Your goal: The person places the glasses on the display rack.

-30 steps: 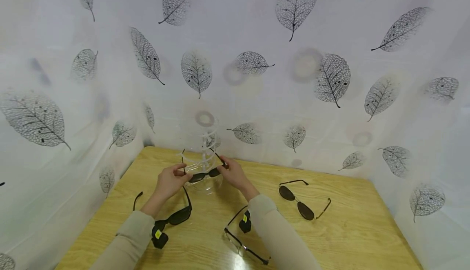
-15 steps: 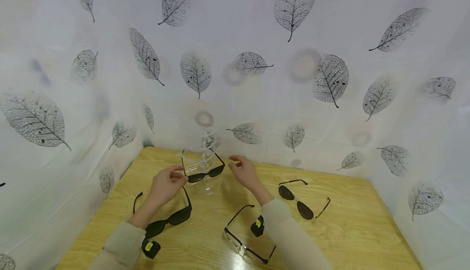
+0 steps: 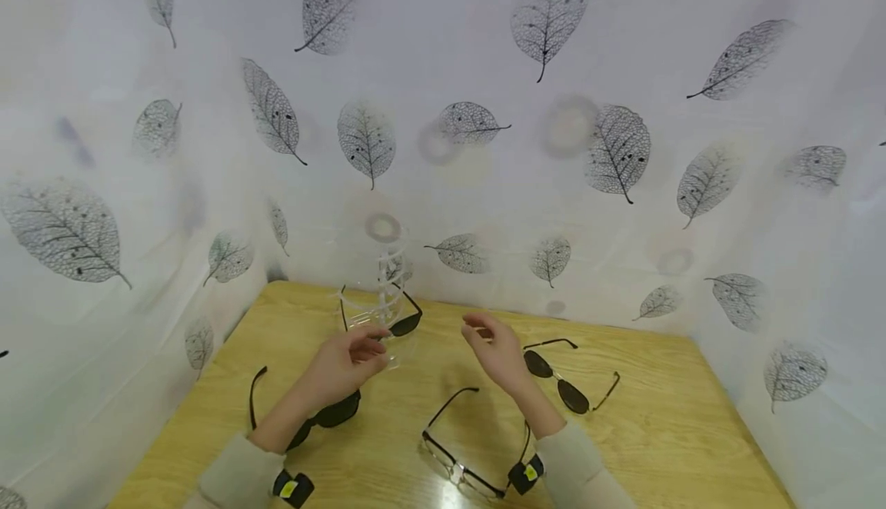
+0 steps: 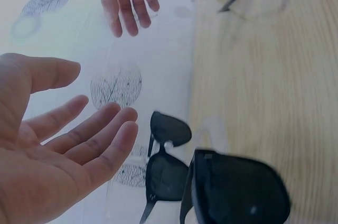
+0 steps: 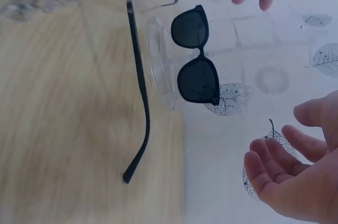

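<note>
A pair of black sunglasses point(image 3: 405, 326) sits on a clear plastic display stand point(image 3: 384, 297) at the back left of the table; the right wrist view shows both dark lenses point(image 5: 198, 81). My left hand point(image 3: 344, 363) hovers in front of the stand, fingers loosely bent and holding nothing, and hides part of those sunglasses in the head view. To the right of the stand, my right hand point(image 3: 497, 351) is in the air, its fingers relaxed and empty. Below my left forearm lie larger black sunglasses point(image 3: 338, 412), partly covered by the arm.
Clear-lensed glasses with dark temples point(image 3: 443, 455) lie at the front middle of the wooden table point(image 3: 664, 432). Thin-framed sunglasses point(image 3: 573, 396) rest to the right, beyond my right wrist. A leaf-printed white curtain point(image 3: 484, 186) closes off the back and sides.
My right hand has let go of the sunglasses on the stand and moved off to the right. The left hand has also released them and shifted right and nearer.
</note>
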### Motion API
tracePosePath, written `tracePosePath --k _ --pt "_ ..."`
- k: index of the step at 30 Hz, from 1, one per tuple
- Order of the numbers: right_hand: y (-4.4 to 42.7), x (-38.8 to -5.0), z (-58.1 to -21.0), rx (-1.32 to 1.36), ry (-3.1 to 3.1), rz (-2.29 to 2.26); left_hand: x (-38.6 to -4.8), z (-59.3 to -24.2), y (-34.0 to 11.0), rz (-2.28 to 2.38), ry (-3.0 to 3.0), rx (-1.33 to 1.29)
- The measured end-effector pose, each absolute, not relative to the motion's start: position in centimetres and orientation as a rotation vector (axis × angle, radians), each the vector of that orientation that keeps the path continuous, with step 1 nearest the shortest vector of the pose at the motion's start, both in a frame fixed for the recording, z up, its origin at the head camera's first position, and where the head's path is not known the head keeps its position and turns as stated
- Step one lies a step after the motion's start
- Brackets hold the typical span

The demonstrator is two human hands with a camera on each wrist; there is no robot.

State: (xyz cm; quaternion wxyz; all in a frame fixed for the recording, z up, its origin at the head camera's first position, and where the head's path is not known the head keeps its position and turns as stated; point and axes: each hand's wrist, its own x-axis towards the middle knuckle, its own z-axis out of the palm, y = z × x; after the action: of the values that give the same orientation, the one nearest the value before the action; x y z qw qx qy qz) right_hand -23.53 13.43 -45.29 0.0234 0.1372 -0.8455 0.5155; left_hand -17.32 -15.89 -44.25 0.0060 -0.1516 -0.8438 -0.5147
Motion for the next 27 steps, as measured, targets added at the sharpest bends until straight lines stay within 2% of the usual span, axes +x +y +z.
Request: tracePosePath --k 13,27 --pt "16.8 -18.3 -46.3 0.357 -2.586 1.569 -17.0 -46.1 -13.4 -1.676 -2.667 -0.697" --pt "20.0 -13.5 -47.0 0.102 -2.618 1.646 -16.7 -47.4 -11.1 -1.712 -2.765 -0.741"
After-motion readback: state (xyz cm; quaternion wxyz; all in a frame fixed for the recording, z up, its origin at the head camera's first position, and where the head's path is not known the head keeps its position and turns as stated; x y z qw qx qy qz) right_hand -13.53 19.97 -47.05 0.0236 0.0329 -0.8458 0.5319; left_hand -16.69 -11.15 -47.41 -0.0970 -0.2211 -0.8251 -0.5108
